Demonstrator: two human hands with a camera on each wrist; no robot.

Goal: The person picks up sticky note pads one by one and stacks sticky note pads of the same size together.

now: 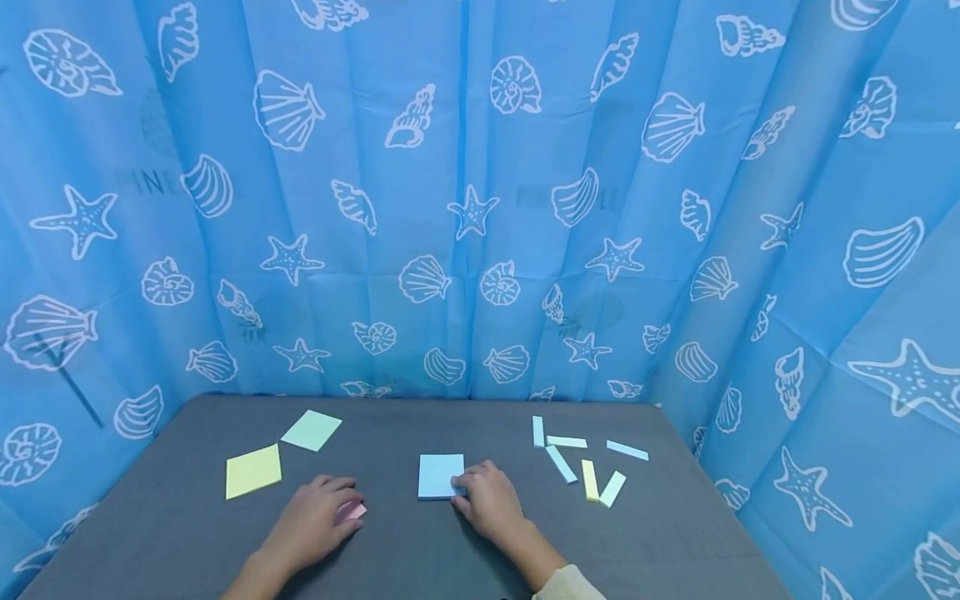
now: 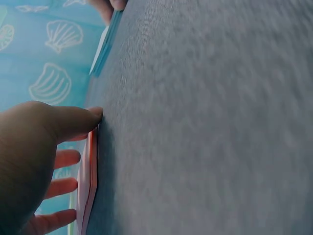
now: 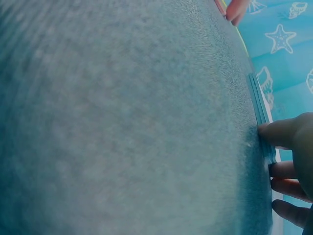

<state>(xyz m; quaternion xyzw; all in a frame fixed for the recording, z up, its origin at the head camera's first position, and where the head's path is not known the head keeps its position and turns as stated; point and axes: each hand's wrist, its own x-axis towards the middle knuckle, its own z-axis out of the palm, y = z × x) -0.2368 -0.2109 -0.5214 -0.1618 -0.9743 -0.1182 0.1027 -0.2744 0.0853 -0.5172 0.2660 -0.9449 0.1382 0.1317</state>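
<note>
My left hand (image 1: 317, 515) grips a pink sticky-note pad (image 1: 356, 512) lying on the grey table; its palm and fingers cover most of the pad. In the left wrist view the thumb lies at one edge of the pink pad (image 2: 88, 178), with the other fingers across from it. A stacked light blue sticky-note pad (image 1: 437, 475) lies flat at the middle of the table. My right hand (image 1: 491, 502) holds that pad at its right side. The right wrist view shows the thumb against the edge of the layered blue pad (image 3: 259, 100).
A yellow square pad (image 1: 253, 472) and a pale green square pad (image 1: 312, 431) lie at the left. Several narrow sticky strips in blue, green and yellow, one a yellow strip (image 1: 590, 481), lie scattered at the right. A blue shell-patterned curtain (image 1: 465, 250) hangs behind the grey table (image 1: 405, 550).
</note>
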